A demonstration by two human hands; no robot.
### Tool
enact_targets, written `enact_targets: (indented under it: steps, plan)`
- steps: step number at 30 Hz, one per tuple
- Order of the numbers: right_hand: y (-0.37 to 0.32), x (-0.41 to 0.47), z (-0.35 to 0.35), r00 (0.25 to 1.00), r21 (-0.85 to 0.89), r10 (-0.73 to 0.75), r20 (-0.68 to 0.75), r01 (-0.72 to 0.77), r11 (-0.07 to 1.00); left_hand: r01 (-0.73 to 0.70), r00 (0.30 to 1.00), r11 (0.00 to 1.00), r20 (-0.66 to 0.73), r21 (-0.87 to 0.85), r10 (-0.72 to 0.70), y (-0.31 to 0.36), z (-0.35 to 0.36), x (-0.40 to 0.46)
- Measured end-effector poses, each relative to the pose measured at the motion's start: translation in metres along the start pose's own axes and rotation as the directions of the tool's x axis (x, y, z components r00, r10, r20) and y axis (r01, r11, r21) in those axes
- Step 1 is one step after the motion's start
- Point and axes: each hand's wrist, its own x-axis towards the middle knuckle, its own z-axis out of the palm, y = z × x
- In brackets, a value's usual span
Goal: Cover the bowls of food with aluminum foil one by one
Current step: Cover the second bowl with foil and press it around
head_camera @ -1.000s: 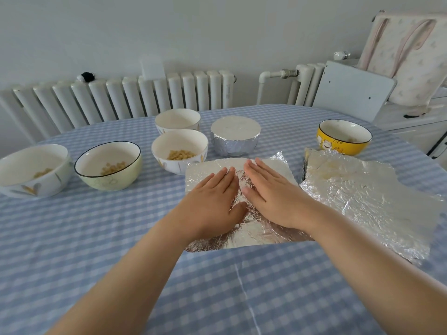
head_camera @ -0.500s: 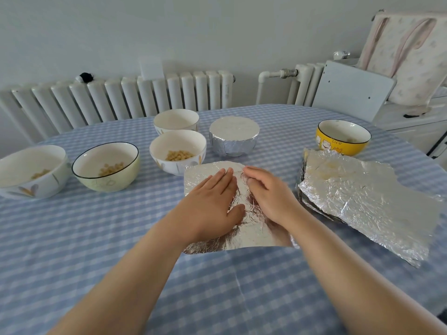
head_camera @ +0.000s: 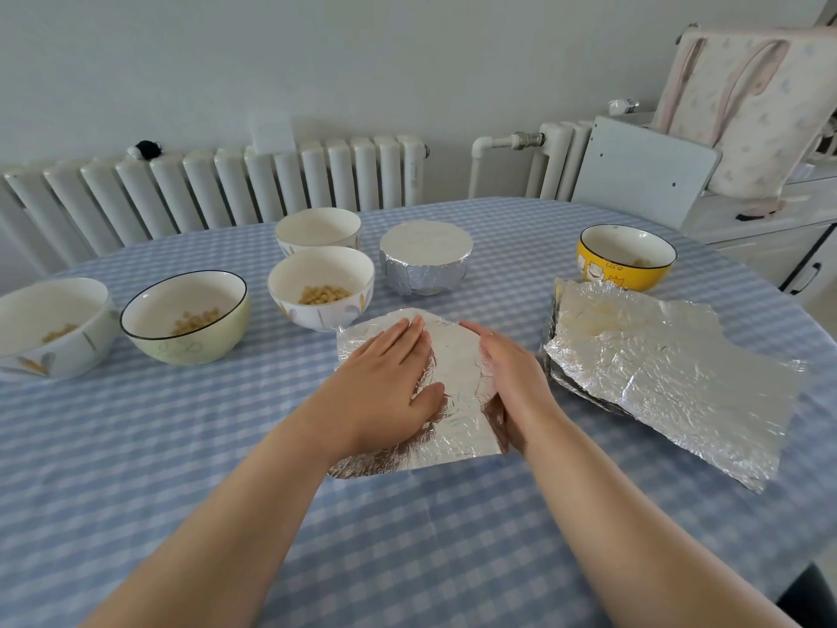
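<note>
With the left hand [head_camera: 385,383] flat on the foil [head_camera: 453,369], the right hand [head_camera: 507,378] grips its edge: lift slowly, avoiding tears.

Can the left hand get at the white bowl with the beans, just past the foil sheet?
Probably yes. The left hand lies flat on the foil sheet, and the white bowl stands right beyond the sheet's far left corner with nothing between them. The hand must let go of the sheet first.

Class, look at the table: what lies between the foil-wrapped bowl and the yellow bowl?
Nothing: the head view shows only bare checked tablecloth between the foil-wrapped bowl and the yellow bowl.
</note>
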Motion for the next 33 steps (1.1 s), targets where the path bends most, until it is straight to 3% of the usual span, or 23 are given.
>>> enact_targets:
  steps: [4, 6, 7, 9, 11, 12, 14, 20, 26, 33]
  plan:
    - [-0.002, 0.001, -0.005, 0.99, 0.018, 0.108, 0.093, -0.11, 0.994, 0.002, 1.0, 1.0, 0.013, 0.007, -0.002, 0.0, -0.001, 0.0]
    - [-0.001, 0.008, -0.008, 0.992, -0.168, 0.105, 0.065, -0.092, 0.981, -0.002, 1.0, 1.0, 0.009, 0.006, 0.002, 0.0, -0.001, 0.0]
    - [-0.001, 0.012, -0.011, 0.998, -0.328, 0.036, 0.049, -0.018, 0.945, -0.002, 1.0, 1.0, 0.005, 0.005, 0.002, -0.001, -0.001, 0.0]
    - [-0.004, 0.013, -0.014, 0.97, -0.598, -0.237, 0.057, 0.224, 0.77, 0.003, 1.0, 1.0, 0.005, -0.002, -0.003, -0.001, 0.0, 0.0]
    - [-0.009, 0.007, -0.013, 0.864, -0.707, -0.462, 0.199, 0.453, 0.543, 0.009, 1.0, 1.0, 0.01, -0.02, -0.009, -0.001, 0.001, -0.001]
    - [-0.01, 0.004, -0.01, 0.828, -0.712, -0.479, 0.291, 0.521, 0.47, 0.007, 1.0, 1.0, 0.003, -0.029, -0.007, -0.001, 0.002, -0.001]
    - [-0.007, 0.002, -0.007, 0.804, -0.715, -0.406, 0.435, 0.582, 0.386, -0.006, 0.999, 0.998, -0.033, -0.061, 0.004, -0.001, 0.003, -0.001]
    - [-0.01, -0.004, -0.012, 0.772, -0.762, -0.227, 0.593, 0.63, 0.151, -0.058, 0.996, 0.998, -0.07, -0.033, 0.056, -0.007, 0.01, 0.002]
    - [-0.02, -0.008, -0.012, 0.797, -0.793, -0.07, 0.599, 0.603, 0.085, -0.083, 0.978, 0.975, -0.204, -0.208, 0.04, -0.008, 0.019, 0.005]
    - [-0.027, -0.006, -0.019, 0.781, -0.779, 0.012, 0.625, 0.622, 0.08, -0.095, 0.979, 0.91, -0.204, -0.404, 0.011, -0.013, 0.019, -0.001]
